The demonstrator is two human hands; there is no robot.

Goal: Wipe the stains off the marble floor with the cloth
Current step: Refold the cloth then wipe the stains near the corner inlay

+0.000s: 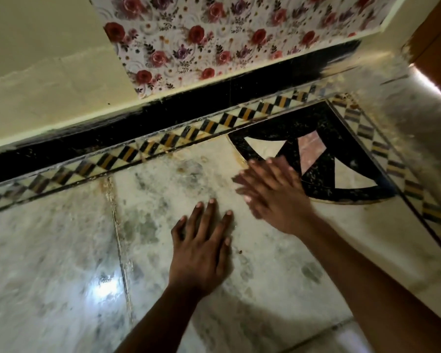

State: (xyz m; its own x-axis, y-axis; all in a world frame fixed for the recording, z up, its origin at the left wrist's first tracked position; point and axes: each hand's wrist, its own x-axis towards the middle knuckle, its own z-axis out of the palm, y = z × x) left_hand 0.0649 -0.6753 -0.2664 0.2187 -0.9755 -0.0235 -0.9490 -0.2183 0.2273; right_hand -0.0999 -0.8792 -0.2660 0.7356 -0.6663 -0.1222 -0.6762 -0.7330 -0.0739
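The marble floor [61, 250] is white with grey blotches and brownish stains along its seams and near the patterned border. My left hand [201, 248] lies flat on the marble, palm down, fingers spread, holding nothing. My right hand [273, 197] is further forward, palm down with fingers apart, blurred by motion, at the edge of a black inlaid corner motif [341, 149]. No cloth is visible in either hand or anywhere on the floor.
A checkered black-and-yellow border strip [163, 143] runs along a black skirting [112, 138] below a cream wall [36, 72]. Floral-patterned covering [214, 34] hangs above the skirting. A wooden door or frame [435, 42] stands at the top right. A bright glare spot [105, 289] shows at the lower left.
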